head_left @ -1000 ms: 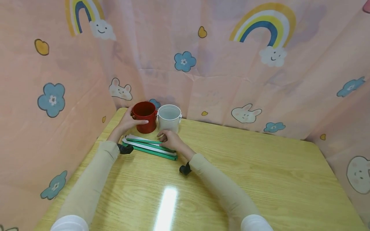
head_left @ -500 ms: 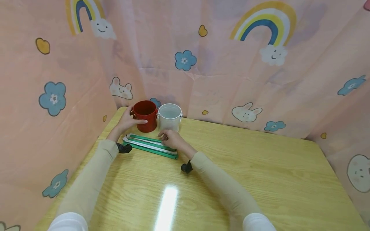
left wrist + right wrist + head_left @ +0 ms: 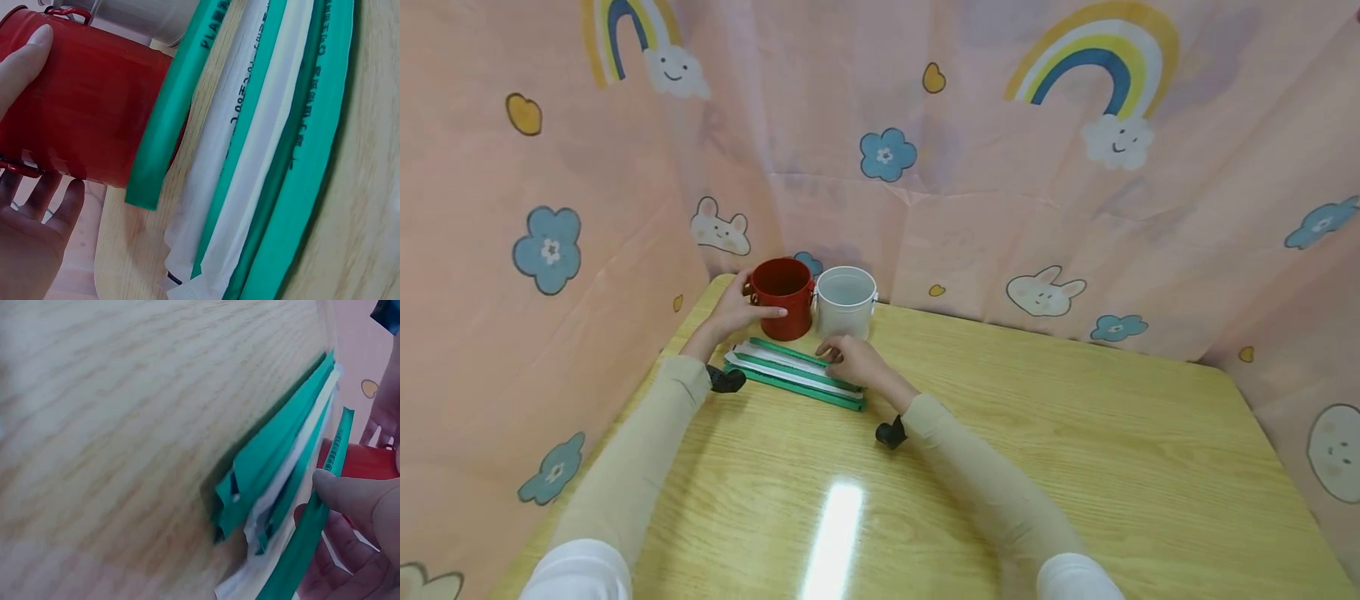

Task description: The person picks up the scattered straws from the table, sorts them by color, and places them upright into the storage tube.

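Note:
My left hand [image 3: 733, 312] grips the red bucket [image 3: 790, 321] at the back left, thumb across its front and fingers round the far side. In the right wrist view my right hand [image 3: 356, 531] pinches one green paper-wrapped strip [image 3: 309, 531] between thumb and fingers. That strip [image 3: 162, 119] is raised off the others and crosses in front of the red bucket's base [image 3: 94, 106] in the left wrist view. Below it, several green and white wrapped strips [image 3: 797, 382] lie side by side on the table. The far fingers of my right hand are partly hidden.
A white bucket [image 3: 844, 315] stands right beside the red one, upright. The wooden table [image 3: 1037, 433] meets a pink patterned cloth [image 3: 955, 208] at its back and left edges. Black wrist cameras sit at both wrists.
One green strip has come away from the pile towards the buckets with my right hand. My left hand still grips the red bucket. The head view has shifted slightly.

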{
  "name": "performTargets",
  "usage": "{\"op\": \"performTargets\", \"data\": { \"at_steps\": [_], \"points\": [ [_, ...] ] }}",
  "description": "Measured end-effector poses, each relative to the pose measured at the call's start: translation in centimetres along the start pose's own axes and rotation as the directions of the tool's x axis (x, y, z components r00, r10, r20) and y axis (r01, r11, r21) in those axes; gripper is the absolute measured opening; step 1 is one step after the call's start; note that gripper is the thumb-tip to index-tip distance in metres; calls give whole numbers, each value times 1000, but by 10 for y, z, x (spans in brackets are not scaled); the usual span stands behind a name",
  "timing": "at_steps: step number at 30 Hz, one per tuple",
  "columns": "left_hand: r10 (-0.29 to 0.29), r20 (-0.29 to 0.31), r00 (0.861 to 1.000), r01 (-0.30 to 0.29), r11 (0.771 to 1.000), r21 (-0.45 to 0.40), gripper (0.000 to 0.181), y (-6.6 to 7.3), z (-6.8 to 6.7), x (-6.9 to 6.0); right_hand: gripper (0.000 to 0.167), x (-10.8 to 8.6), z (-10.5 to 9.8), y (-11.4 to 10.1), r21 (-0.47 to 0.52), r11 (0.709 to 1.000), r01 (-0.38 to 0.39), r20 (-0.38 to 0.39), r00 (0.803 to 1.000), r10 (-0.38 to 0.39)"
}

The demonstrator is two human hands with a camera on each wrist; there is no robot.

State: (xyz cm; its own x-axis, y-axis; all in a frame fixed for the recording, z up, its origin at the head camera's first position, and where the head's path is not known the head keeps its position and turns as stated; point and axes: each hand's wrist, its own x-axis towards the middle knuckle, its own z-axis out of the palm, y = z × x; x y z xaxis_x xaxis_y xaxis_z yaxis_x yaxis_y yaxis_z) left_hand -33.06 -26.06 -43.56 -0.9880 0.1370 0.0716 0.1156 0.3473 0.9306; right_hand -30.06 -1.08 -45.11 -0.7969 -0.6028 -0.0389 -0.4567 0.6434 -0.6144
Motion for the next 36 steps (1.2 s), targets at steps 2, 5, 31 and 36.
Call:
{"op": "performTargets", "data": {
  "at_steps": [2,5,31,36],
  "points": [
    [5,4,1000,-5,1000,-8,84,1,0,0,26,-2,-3,0,-30,1000,2,-1,1000,-2],
    [-2,19,1000,2,1000,-22,82,14,0,-6,26,-7,-9,-3,-65,998,-15,15,1000,16],
    [19,22,1000,-18,1000,-13,81,8,2,-5,23,-32,-41,-4,-1,999,-53,11,999,53],
    [24,9,1000,-24,1000,0,79,2,2,0,22,-31,-48,-8,35,999,-7,-31,999,9]
  ]
}}
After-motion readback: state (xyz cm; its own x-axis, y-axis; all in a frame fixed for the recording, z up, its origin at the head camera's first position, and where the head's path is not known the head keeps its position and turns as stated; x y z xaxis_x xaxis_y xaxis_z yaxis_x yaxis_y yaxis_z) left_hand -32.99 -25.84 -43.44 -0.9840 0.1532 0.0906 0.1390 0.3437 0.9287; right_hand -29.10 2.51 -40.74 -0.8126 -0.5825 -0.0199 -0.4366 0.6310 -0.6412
